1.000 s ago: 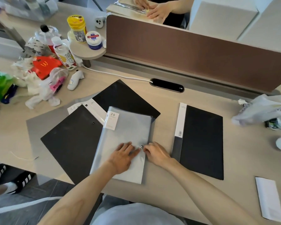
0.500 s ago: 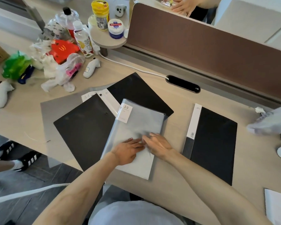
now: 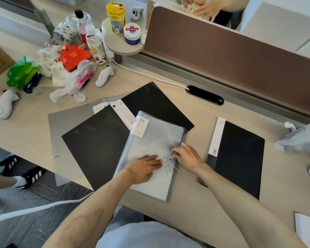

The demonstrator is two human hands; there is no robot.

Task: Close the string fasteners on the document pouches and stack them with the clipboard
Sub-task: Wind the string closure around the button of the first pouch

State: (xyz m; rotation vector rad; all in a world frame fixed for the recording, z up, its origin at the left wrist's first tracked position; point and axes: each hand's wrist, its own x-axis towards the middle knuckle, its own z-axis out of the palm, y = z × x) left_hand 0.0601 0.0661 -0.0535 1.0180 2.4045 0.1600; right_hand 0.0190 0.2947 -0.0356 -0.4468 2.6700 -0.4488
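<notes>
Translucent grey pouch with a "20" label lies near the front edge of the worktop, on top of a black folder and overlapping a second black folder behind it. Left hand flat on the pouch, fingers extended and open, pressing it down. Right hand just beside it, fingers closed in a pinch on the thin white string next to the round fastener button; string trails toward the front edge. Third black folder with a white spine strip lies apart, toward the right edge. Grey sheet underneath the left stack. Bottles, bags and clutter at the back-left corner.
</notes>
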